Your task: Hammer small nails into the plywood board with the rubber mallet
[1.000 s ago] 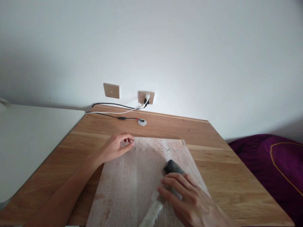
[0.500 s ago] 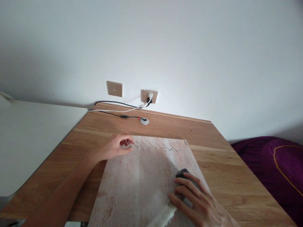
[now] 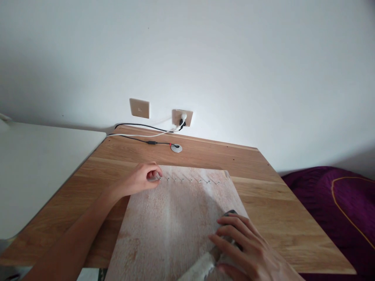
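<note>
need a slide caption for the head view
Left hand at small silvery nails lined across a whitewashed wooden board; right hand holding a pale-handled hammer.

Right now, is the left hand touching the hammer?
Apart: the head view plainly shows a stretch of bare board between the left hand and the hammer.

Counted: one board (image 3: 164, 226), one hammer (image 3: 202, 267), seven nails (image 3: 191, 180) plus one at the left hand (image 3: 142, 179). Wall plates (image 3: 139, 108) number two; cable grommets (image 3: 176, 150), one.
</note>
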Available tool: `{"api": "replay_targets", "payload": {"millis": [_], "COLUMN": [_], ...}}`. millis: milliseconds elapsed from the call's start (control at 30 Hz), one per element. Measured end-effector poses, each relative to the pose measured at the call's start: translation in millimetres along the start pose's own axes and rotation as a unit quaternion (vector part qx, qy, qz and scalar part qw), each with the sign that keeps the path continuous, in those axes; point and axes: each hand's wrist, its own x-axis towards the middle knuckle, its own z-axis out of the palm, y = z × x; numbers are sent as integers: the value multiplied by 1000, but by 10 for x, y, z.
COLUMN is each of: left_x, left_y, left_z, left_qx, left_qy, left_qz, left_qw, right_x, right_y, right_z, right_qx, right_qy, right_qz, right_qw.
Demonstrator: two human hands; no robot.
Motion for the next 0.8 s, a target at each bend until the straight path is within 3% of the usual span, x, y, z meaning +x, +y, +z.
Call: {"api": "replay_targets", "payload": {"millis": [67,167,267,300,433,633,800], "left_x": [5,12,10,6,-21,-35,-24], "left_y": [2,-4,-10,-8,21,28,19], "left_z": [10,35,71,81,102,99,75], "left_qx": [9,14,25,35,78,96,86], "left_qy": [6,10,6,6,10,15,4], "left_qz": [7,10,6,7,39,63,49], "left_qw": [1000,1000,1000,999,996,993,995], "right_x": [99,258,457,526,740,827,831], "right_y": [45,275,615,719,944,922,900], "right_z": [-127,-196,-175,-158,-57,101,89], "right_qx": [37,71,-45,-70,-120,-157,-159], "right_qy": [-20,-43,-103,-116,-159,-222,-240], "right_qz": [27,125,279,301,327,326,325], "right_qw": [999,989,954,944,924,905,901]}}
